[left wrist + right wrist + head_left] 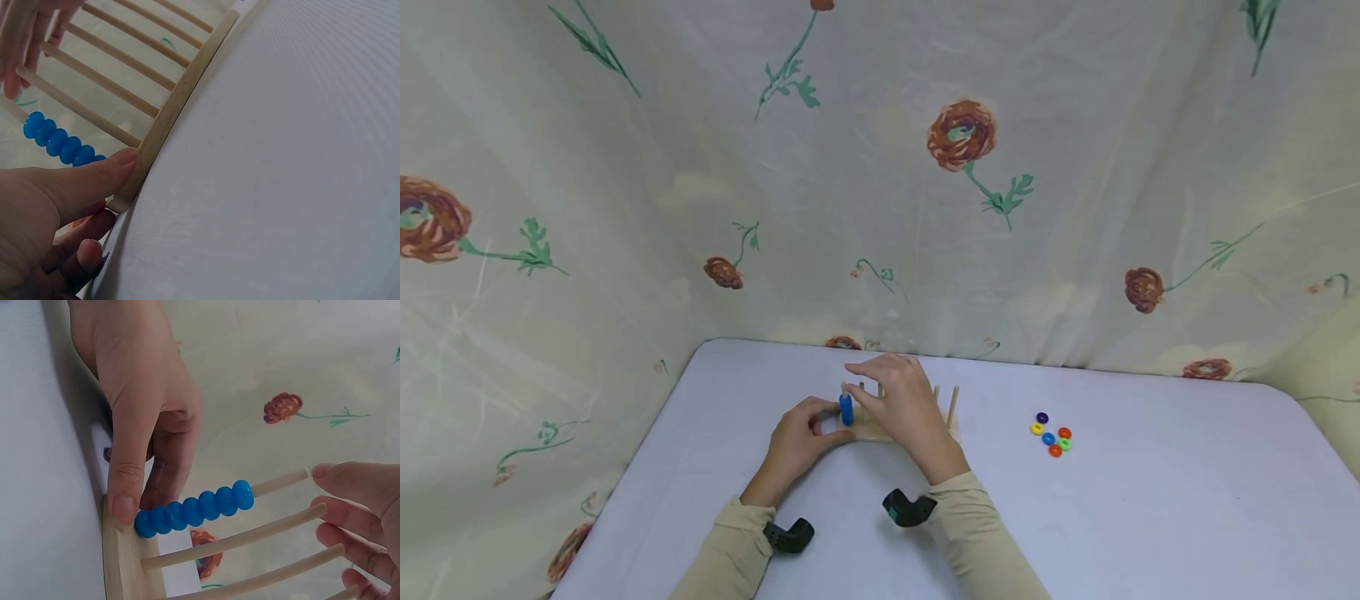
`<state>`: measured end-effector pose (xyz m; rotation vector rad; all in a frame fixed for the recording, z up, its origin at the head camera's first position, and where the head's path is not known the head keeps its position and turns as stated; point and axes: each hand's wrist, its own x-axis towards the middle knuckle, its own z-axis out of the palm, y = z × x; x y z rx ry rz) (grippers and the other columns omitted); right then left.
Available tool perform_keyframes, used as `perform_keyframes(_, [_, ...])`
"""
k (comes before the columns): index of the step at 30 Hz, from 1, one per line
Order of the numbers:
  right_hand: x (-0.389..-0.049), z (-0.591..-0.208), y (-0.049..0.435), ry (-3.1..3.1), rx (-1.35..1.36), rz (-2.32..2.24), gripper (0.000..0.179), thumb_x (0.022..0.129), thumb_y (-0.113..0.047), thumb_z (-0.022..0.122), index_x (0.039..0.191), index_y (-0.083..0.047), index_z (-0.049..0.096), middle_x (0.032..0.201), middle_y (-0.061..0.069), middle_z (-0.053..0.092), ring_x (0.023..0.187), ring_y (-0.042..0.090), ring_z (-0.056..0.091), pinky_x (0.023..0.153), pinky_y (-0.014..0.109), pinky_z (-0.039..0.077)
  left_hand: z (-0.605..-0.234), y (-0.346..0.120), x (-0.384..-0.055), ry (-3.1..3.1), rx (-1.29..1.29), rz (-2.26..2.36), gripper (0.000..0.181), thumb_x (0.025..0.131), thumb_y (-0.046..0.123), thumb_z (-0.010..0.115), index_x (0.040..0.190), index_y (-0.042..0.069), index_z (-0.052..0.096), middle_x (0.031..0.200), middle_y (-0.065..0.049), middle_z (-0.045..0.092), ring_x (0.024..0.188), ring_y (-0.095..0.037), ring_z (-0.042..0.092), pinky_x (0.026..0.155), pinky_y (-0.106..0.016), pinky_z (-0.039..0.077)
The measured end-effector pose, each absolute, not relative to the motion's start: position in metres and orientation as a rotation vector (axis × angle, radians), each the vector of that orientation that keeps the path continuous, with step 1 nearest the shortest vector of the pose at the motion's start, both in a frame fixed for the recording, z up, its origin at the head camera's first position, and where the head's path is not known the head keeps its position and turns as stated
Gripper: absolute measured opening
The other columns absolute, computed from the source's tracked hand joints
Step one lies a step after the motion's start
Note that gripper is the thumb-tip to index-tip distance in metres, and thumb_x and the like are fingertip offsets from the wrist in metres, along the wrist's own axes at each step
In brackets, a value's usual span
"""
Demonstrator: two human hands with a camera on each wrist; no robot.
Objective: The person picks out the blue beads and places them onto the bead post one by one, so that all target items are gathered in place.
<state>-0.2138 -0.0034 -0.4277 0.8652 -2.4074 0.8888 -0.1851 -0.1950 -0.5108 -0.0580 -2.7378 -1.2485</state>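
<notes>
A wooden peg stand (181,94) has a row of upright rods on a flat base. Several blue beads (194,509) are stacked on the end rod (281,481), whose bare tip sticks out above them. My left hand (793,446) grips that end of the base, thumb on the near edge and fingers behind. Over the rod tops hovers my right hand (904,402), its fingers spread and holding nothing. In the right wrist view its thumb (337,476) is at the tip of the beaded rod, and the other fingers are beside the neighbouring rod tips.
Several loose beads lie on the table to the right of the stand, among them a purple bead (1042,418), a yellow bead (1037,429) and a green bead (1065,445). A white cloth covers the table (1150,500). Behind it hangs a flowered curtain (865,208).
</notes>
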Motion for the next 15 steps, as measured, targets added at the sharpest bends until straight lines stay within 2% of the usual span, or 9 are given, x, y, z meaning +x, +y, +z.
perform_keyframes(8, [-0.213, -0.425, 0.002, -2.397, 0.838, 0.889, 0.023, 0.090, -0.024, 0.082, 0.111, -0.014, 0.081, 0.106, 0.002, 0.080, 0.106, 0.023, 0.072, 0.092, 0.043, 0.052, -0.509, -0.193, -0.184, -2.752, -0.061, -1.226, 0.047, 0.079, 0.032, 0.091, 0.119, 0.012, 0.076, 0.089, 0.001, 0.063, 0.067, -0.009, 0.047, 0.057, -0.021, 0.035])
perform_keyframes(15, [-0.215, -0.421, 0.017, -2.447, 0.801, 0.884, 0.024, 0.091, -0.025, 0.081, 0.113, -0.016, 0.081, 0.109, 0.002, 0.080, 0.110, 0.024, 0.072, 0.103, 0.048, 0.050, -0.510, -0.193, -0.184, -2.767, -0.050, -1.210, 0.049, 0.080, 0.032, 0.090, 0.121, 0.011, 0.076, 0.092, 0.000, 0.064, 0.069, -0.010, 0.047, 0.058, -0.021, 0.035])
